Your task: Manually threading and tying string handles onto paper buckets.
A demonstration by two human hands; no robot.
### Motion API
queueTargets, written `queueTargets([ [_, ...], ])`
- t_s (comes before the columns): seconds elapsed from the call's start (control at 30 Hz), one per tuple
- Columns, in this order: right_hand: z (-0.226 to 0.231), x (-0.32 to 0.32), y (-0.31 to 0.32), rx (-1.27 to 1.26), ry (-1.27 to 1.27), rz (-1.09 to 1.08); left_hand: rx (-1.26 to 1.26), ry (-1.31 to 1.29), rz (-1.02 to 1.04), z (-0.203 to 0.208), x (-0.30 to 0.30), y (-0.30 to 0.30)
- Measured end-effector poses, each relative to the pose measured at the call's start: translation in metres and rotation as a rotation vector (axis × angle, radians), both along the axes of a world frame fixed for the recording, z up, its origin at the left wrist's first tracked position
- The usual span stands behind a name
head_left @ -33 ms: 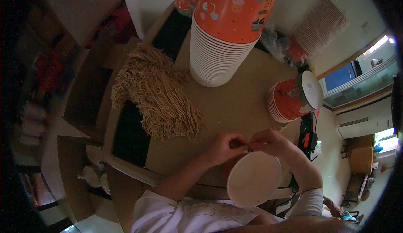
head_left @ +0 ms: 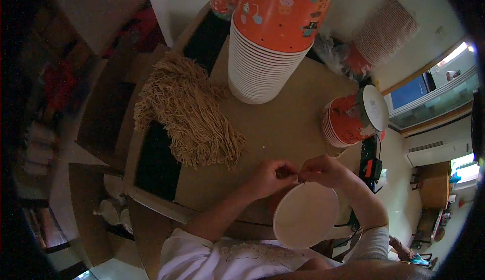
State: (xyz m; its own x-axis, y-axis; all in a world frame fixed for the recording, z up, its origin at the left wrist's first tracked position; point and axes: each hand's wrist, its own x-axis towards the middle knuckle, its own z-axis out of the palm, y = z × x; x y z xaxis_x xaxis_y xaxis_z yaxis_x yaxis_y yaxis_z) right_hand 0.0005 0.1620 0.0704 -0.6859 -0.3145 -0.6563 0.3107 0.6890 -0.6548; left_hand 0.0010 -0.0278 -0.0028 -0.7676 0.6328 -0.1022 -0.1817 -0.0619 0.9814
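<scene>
A round paper cup [head_left: 305, 214] lies on its side in front of my chest, its white base facing up at me. Both hands meet at its far rim. My left hand [head_left: 273, 176] pinches the rim with thumb and fingertips. My right hand [head_left: 323, 171] pinches the same spot from the right, fingertips almost touching the left's. What is between the fingertips is too small to tell. A thick bundle of tan cords [head_left: 189, 113] lies on the brown cardboard work surface [head_left: 283, 123], to the left of my hands.
A tall stack of orange printed paper cups [head_left: 268, 42] stands upside down at the back centre. A shorter stack [head_left: 348, 121] lies on its side at the right. Another stack [head_left: 384, 35] leans by the wall. A black device [head_left: 371, 164] sits at the right edge.
</scene>
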Motion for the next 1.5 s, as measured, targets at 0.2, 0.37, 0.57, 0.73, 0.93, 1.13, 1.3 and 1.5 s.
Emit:
queueTargets([
  [0.2, -0.01, 0.002, 0.007, -0.098, 0.024, -0.006, -0.044, -0.068, -0.021, -0.01, 0.0, -0.003],
  [0.37, -0.007, 0.002, 0.005, -0.07, 0.064, 0.014, 0.056, -0.092, 0.01, -0.01, 0.002, 0.0],
  [0.57, -0.015, 0.004, 0.007, -0.053, 0.051, 0.002, 0.089, -0.108, -0.023, -0.012, -0.001, -0.001],
  [0.73, -0.017, 0.003, 0.008, -0.048, 0.084, 0.036, 0.053, -0.184, -0.003, -0.009, -0.003, -0.011],
  [0.93, -0.004, -0.001, -0.01, -0.144, 0.106, -0.005, -0.063, -0.041, 0.0, 0.001, -0.004, -0.013],
  [1.13, -0.011, 0.0, -0.004, -0.115, 0.182, 0.019, -0.027, -0.151, 0.015, 0.01, -0.005, -0.011],
  [1.3, -0.015, 0.001, -0.003, -0.08, 0.235, 0.064, -0.018, 0.001, 0.052, -0.007, -0.002, -0.006],
  [1.5, -0.015, 0.005, -0.001, -0.122, 0.162, 0.018, 0.052, 0.008, 0.064, -0.017, 0.001, -0.004],
])
